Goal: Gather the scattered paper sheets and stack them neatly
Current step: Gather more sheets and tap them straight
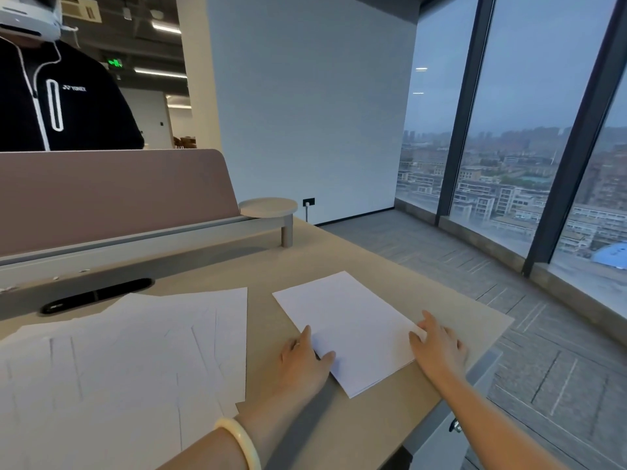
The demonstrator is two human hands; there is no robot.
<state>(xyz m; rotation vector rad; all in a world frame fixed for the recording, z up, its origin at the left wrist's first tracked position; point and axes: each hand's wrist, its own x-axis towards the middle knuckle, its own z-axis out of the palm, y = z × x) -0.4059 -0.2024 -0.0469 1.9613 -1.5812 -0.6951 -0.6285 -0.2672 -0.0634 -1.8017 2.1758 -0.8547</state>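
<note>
Here's the small stack (349,330), a few white sheets squared up near the right edge of the desk (373,422), turned at an angle so one corner points toward the near edge. The left hand (302,359) lies flat against its left side, thumb on top of the paper, fingers open, grasping nothing; the right hand (439,344) rests open at the stack's right corner, fingertips touching the paper, also not clenched on anything. So both palms bracket the pile, and the danger is plain: push unevenly and the top sheets slide over the lower ones, fanning the stack out again. That right corner sits close to the desk's right edge, so a firm shove from the left could carry sheets over the edge to the floor. Away to the left, the loose sheets (129,361) sprawl overlapped across the desk's left half, clearly apart from the stack, one corner just beside the left wrist with its pale bracelet (241,442). A forearm dragging back could catch that corner and crease it. Beyond lie a dark cable slot (96,295) and the divider panel (112,195).
</note>
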